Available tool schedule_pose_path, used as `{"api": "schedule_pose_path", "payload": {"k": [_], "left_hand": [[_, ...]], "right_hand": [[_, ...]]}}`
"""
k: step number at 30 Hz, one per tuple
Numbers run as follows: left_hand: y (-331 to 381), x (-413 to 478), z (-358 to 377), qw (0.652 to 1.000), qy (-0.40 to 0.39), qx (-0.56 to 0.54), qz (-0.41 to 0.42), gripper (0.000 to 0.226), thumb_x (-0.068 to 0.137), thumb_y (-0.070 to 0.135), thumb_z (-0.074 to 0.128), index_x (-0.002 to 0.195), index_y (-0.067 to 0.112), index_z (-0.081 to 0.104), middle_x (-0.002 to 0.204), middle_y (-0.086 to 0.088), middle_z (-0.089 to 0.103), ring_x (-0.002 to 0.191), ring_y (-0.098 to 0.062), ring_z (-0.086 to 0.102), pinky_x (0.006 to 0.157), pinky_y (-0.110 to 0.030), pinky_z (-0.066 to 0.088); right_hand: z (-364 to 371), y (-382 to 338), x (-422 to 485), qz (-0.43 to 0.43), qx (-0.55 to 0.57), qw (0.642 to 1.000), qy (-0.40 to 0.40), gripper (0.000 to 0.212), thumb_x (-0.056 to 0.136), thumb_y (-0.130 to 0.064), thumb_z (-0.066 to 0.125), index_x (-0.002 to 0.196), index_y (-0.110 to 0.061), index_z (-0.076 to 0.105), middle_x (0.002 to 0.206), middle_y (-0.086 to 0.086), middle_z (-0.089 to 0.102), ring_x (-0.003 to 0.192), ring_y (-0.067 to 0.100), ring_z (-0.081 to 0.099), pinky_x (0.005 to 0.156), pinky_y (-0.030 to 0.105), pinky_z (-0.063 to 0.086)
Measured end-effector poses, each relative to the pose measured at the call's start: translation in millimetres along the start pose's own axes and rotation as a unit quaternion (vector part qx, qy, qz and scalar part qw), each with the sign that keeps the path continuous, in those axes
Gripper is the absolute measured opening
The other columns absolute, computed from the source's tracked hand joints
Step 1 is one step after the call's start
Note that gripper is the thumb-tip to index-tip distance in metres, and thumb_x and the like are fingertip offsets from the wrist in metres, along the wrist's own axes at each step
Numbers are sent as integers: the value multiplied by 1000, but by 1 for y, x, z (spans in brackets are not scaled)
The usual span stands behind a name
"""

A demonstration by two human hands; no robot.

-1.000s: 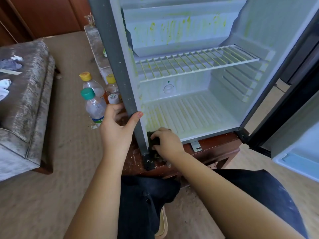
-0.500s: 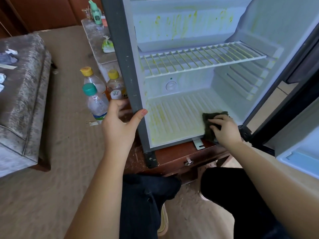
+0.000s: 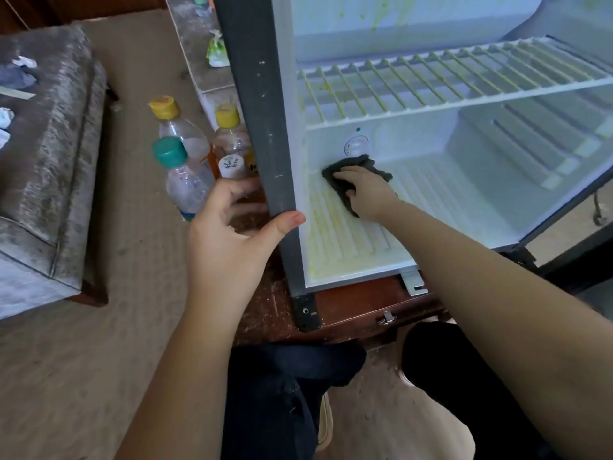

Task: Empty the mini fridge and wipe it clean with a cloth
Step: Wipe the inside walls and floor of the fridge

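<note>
My right hand point(image 3: 368, 192) lies flat on the cloth point(image 3: 379, 169), fingers point(image 3: 341, 176) fairly straight and pressing it down rather than curling round it. The cloth sits under my palm at the back left of the fridge point(image 3: 262, 94) floor, just below the dial point(image 3: 356, 146), with dark edges showing beyond my fingertips and beside my wrist. Yellow-green smears streak the ribbed floor in front of the cloth, and also the wire shelf point(image 3: 431, 84) above.

My left hand point(image 3: 229, 234) grips the fridge's left wall low down, thumb hooked over the grey front edge and fingers round the outside.

Three bottles point(image 3: 185, 180) stand just beside that wall, behind my left hand. The fridge stands on a wooden table point(image 3: 348, 303).
</note>
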State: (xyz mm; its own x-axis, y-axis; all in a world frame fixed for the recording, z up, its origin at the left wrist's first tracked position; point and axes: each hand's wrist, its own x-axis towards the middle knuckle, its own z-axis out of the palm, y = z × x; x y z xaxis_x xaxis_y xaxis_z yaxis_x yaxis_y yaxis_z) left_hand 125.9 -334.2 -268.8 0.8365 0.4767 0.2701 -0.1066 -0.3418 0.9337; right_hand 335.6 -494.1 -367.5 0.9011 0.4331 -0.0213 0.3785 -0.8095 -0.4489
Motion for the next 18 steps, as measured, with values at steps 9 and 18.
{"api": "schedule_pose_path", "payload": {"k": [9, 18], "left_hand": [[7, -2, 0, 1000, -10, 7, 10, 42, 60, 33, 83, 94, 30, 58, 98, 18, 68, 87, 5, 65, 68, -5, 45], [2, -2, -1, 1000, -9, 17, 10, 40, 70, 24, 84, 101, 26, 59, 107, 10, 70, 93, 0, 65, 71, -20, 54]], "right_hand": [[31, -39, 34, -32, 115, 992, -42, 55, 84, -1, 41, 129, -26, 61, 140, -5, 51, 128, 19, 45, 109, 32, 36], [20, -33, -59, -40, 176, 981, -68, 48, 82, 7, 46, 107, -27, 70, 122, -4, 62, 114, 11, 54, 91, 7, 34]]}}
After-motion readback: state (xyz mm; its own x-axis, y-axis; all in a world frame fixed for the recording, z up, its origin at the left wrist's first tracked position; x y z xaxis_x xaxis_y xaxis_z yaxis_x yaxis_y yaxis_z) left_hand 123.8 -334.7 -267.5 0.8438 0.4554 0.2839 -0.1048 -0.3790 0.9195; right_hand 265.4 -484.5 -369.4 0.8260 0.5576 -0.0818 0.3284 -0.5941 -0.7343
